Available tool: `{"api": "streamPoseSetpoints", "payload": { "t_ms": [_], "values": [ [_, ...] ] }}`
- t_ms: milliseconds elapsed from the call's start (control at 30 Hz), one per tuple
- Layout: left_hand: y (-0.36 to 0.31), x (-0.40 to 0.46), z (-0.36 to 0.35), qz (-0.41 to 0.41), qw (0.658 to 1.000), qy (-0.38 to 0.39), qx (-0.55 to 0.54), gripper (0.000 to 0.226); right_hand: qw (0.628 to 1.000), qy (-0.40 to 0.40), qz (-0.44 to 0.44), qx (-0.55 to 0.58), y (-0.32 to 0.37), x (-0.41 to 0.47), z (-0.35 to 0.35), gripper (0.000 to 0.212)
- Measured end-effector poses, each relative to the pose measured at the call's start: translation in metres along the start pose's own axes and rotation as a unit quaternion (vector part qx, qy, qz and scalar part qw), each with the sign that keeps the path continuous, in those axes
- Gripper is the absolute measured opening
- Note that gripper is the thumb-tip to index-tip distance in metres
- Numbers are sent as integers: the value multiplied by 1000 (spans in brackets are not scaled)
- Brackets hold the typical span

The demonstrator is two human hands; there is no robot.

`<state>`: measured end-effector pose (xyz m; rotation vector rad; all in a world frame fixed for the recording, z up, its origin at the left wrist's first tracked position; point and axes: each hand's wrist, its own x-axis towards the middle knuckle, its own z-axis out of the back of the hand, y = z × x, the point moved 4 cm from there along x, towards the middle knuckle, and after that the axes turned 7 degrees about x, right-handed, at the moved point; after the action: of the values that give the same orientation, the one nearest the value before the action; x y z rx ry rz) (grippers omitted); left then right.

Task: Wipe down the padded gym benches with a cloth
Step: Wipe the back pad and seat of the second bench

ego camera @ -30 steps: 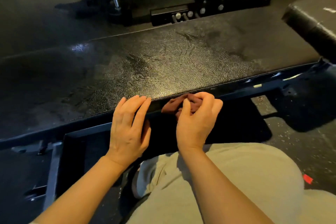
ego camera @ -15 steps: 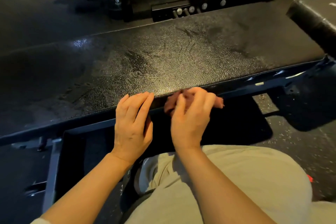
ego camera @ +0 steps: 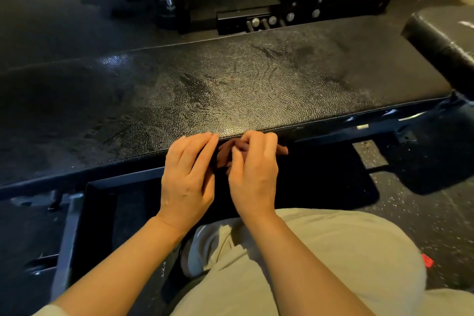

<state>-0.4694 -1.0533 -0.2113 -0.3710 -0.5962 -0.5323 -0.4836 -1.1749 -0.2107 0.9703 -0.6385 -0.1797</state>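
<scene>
Dark speckled gym floor (ego camera: 410,202) all round. Black padded bench (ego camera: 230,90) crosses my view, second pad (ego camera: 446,41) at 2 o'clock. One maroon cloth (ego camera: 225,152) bunched at bench's near edge, between my hands. Right hand (ego camera: 252,172) pinches it, fingers curled. Left hand (ego camera: 187,177) at cloth's 9 o'clock, fingers straight, tips on edge. Two hands, two pads.

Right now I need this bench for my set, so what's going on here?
A person crouches at the black padded bench. Their right hand bunches a dark reddish cloth against the pad's near edge. The left hand lies beside it, straight fingers touching that edge. The pad's top shows streaks.
</scene>
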Motion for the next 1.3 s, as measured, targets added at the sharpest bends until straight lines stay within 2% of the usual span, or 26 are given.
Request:
{"api": "streamPoseSetpoints", "payload": {
  "t_ms": [67, 133, 167, 200, 333, 467, 533, 600, 667, 833, 900, 1033, 1133, 1233, 1300],
  "values": [
    [1, 1, 1, -6, 1000, 8, 1, 55, 989, -110, -101, 25, -14, 3, 14, 9],
    [1, 0, 3, -14, 1000, 19, 4, 57, 942, -232, -239, 36, -34, 1, 33, 11],
    [2, 0, 3, -16, 1000, 24, 6, 57, 923, -262, -277, 40, -41, 0, 39, 14],
    [2, 0, 3, -17, 999, 27, 8, 58, 921, -266, -283, 42, -42, 0, 41, 17],
    [-1, 0, 2, -7, 1000, 26, 7, 59, 971, -178, -147, 65, -11, -5, 26, 39],
    [0, 1, 0, -8, 999, 31, 4, 59, 991, -82, -76, 67, 3, -13, 14, 52],
    [1, -1, 0, -13, 999, 36, 7, 60, 991, -101, -59, 57, -1, -7, 20, 49],
    [1, 0, 3, -17, 999, 40, 4, 60, 980, -171, -76, 64, -7, 1, 30, 44],
    [0, 2, 4, -25, 999, 41, 7, 58, 971, -205, -101, 71, -8, 2, 33, 40],
    [-6, 2, 6, -61, 996, 63, 26, 49, 994, -100, -42, 28, 3, -12, 12, 32],
    [-8, 8, 7, -98, 991, 85, 26, 48, 991, -109, -55, 49, -1, -8, 15, 30],
    [-15, 36, 4, -199, 972, 122, 11, 43, 966, -189, -129, 122, -11, 1, 26, 32],
    [-19, 60, -2, -280, 947, 156, -7, 41, 946, -243, -178, 123, -22, 1, 33, 32],
    [-24, 85, -9, -356, 918, 172, -26, 34, 960, -224, -146, 80, -15, -1, 31, 21],
    [-25, 98, -15, -394, 898, 191, -37, 33, 970, -204, -124, 48, -9, 2, 32, 21]
  ]
}}
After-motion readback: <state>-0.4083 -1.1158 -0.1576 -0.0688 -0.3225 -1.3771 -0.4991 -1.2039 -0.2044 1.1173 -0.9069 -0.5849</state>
